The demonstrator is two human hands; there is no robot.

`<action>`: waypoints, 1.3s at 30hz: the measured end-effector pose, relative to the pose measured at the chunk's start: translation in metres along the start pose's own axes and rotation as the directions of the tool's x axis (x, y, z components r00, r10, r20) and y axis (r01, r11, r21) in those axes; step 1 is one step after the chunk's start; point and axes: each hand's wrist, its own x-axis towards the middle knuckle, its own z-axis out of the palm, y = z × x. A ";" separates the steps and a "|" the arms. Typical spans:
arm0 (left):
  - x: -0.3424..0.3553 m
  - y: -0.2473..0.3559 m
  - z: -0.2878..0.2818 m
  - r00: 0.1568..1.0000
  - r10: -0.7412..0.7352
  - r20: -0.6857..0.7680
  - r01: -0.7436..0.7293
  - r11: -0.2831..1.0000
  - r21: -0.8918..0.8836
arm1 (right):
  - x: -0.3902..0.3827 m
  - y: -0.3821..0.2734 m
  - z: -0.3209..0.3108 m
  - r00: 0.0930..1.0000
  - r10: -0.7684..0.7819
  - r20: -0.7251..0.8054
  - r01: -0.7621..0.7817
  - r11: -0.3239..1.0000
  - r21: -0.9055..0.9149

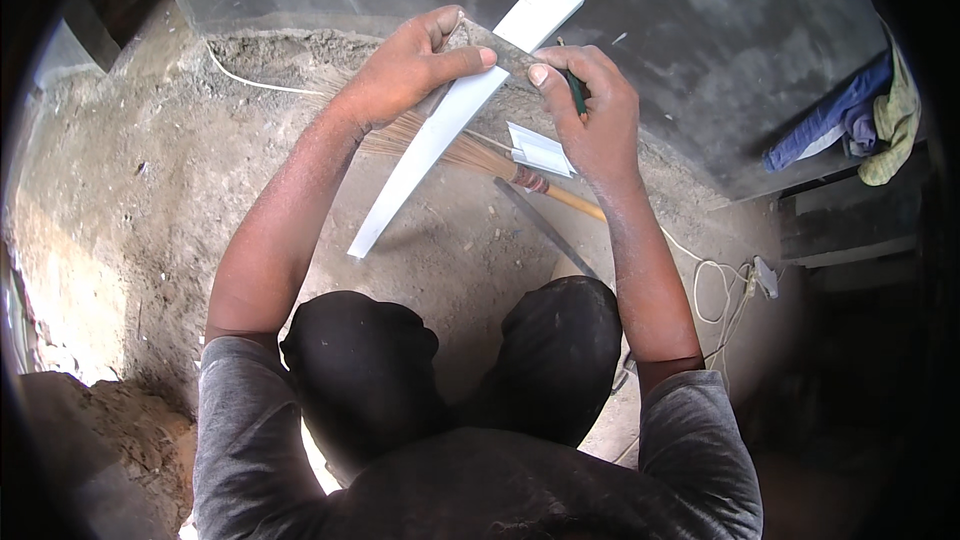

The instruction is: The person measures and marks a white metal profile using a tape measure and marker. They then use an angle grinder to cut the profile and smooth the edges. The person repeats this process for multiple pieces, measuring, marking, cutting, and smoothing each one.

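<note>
In front of my knees, a long white strip (428, 155) slants from lower left to upper right, its far end near the dark wall. A flat, dusty grey straightedge-like piece (515, 59) lies across it, with what looks like an angled leg under my left hand. My left hand (408, 68) is closed on the left end of that grey piece, thumb on top. My right hand (598, 105) pinches its right end and also holds a slim dark green pencil or pen (577, 92) between thumb and fingers. The tip of this writing tool is hard to make out.
Under the strip lies a broom (530, 178) on the dusty floor. A white offcut (541, 150) and a dark flat bar (545, 228) are beside it. A pale cord (703, 290) with a white plug is at right; blue cloth (835, 122) lies by the wall.
</note>
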 end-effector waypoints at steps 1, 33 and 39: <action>-0.001 -0.001 0.003 1.000 0.014 -0.028 -0.014 1.000 -0.002 | 0.000 0.002 -0.001 1.000 -0.001 0.001 0.001 1.000 0.014; 0.005 0.003 0.023 0.989 -0.049 -0.139 0.076 0.977 0.198 | -0.007 -0.019 -0.017 0.930 -0.147 -0.337 0.198 0.973 0.121; 0.001 0.009 0.025 0.987 0.003 -0.161 0.028 0.981 0.190 | -0.003 -0.017 -0.021 0.930 -0.357 -0.087 0.361 0.932 0.032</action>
